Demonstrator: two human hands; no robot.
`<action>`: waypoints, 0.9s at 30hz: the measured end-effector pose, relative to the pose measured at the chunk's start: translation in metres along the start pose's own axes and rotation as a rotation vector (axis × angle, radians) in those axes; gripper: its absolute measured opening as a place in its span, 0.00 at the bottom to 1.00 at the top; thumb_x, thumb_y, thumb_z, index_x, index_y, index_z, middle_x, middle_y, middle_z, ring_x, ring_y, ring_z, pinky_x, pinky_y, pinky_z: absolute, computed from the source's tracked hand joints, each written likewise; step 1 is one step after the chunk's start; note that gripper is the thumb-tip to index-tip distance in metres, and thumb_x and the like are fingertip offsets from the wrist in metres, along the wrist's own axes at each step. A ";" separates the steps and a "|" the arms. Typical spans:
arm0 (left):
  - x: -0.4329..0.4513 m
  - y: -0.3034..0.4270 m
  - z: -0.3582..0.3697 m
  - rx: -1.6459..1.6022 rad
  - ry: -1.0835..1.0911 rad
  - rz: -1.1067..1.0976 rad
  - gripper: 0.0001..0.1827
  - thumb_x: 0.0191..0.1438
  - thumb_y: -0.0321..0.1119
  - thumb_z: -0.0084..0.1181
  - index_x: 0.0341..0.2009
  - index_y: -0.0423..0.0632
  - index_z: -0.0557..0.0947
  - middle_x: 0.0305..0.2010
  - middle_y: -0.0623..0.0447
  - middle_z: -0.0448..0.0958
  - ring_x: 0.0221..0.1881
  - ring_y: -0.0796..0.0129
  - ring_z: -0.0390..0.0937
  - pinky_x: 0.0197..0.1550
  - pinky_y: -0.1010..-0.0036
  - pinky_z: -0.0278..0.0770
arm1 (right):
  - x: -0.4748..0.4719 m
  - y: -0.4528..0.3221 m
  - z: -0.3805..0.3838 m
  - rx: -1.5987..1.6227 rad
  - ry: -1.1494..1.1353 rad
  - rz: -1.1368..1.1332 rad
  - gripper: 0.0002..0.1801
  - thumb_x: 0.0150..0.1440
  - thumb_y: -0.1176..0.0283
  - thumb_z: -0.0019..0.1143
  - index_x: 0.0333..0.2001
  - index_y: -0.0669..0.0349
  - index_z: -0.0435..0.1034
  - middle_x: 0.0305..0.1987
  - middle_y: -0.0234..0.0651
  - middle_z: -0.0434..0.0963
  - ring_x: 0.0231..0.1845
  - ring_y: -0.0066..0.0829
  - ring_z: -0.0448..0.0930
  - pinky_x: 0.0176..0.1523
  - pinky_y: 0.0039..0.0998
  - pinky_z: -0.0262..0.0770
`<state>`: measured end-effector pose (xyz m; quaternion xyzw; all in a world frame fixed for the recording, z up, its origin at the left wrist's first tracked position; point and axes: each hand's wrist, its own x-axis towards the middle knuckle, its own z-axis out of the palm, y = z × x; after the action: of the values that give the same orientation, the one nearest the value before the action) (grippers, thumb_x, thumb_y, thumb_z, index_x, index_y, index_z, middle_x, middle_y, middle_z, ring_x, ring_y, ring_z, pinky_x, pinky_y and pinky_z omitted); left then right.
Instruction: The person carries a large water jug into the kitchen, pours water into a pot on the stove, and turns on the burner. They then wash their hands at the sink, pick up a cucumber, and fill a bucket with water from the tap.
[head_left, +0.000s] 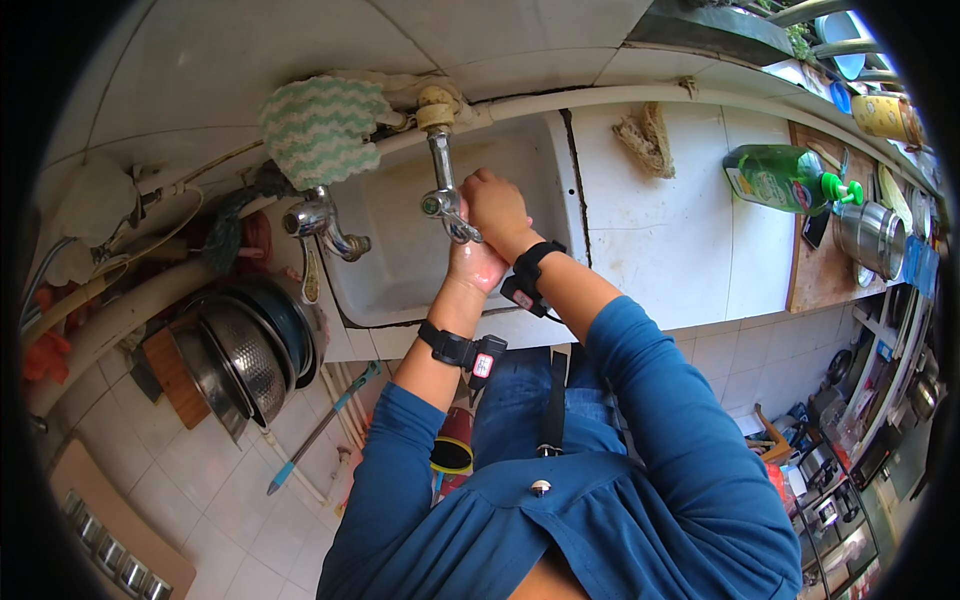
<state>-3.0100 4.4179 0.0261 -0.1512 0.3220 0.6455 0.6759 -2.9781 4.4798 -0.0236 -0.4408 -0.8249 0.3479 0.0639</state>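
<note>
My left hand (475, 264) is over the white sink basin (390, 247), its wet palm side partly turned up. My right hand (495, 206) lies across it, touching it, with bent fingers partly hidden. Both are beneath and beside a chrome tap (444, 176) with a lever handle. Whether water is running I cannot tell. Glistening wet patches show at my left wrist. I see no object between the hands, but the faces pressed together are hidden. Each wrist wears a black strap with a small module, one on the left (454, 346) and one on the right (529, 281).
A second chrome tap (319, 225) juts over the basin's left side, below a green-and-white cloth (322, 127). Metal basins (247, 352) hang at left. On the tiled counter (652, 255) are a loofah (649, 141) and a green pump bottle (780, 178). A metal pot (870, 238) stands farther right.
</note>
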 end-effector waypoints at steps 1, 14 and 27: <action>0.003 -0.001 0.000 0.013 0.052 0.017 0.31 0.54 0.51 0.53 0.54 0.42 0.65 0.47 0.45 0.71 0.46 0.55 0.72 0.52 0.63 0.71 | 0.001 -0.001 -0.002 -0.060 -0.042 0.002 0.08 0.54 0.68 0.47 0.35 0.55 0.73 0.42 0.38 0.74 0.45 0.41 0.76 0.46 0.38 0.70; -0.009 0.002 -0.012 0.294 -0.059 -0.046 0.36 0.47 0.48 0.62 0.55 0.40 0.64 0.49 0.43 0.71 0.49 0.56 0.72 0.55 0.61 0.70 | -0.011 -0.021 -0.018 -0.187 -0.185 0.123 0.09 0.52 0.71 0.44 0.36 0.58 0.71 0.39 0.42 0.76 0.42 0.43 0.77 0.43 0.40 0.73; 0.010 0.007 -0.030 0.139 0.162 -0.035 0.16 0.50 0.44 0.57 0.37 0.47 0.73 0.36 0.48 0.74 0.41 0.56 0.75 0.48 0.57 0.75 | -0.029 0.016 0.011 0.201 -0.659 -0.331 0.19 0.59 0.62 0.40 0.47 0.67 0.65 0.44 0.50 0.75 0.46 0.42 0.77 0.45 0.39 0.71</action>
<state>-3.0248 4.4078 -0.0013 -0.1609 0.4169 0.5953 0.6678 -2.9544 4.4572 -0.0363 -0.1576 -0.8230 0.5351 -0.1068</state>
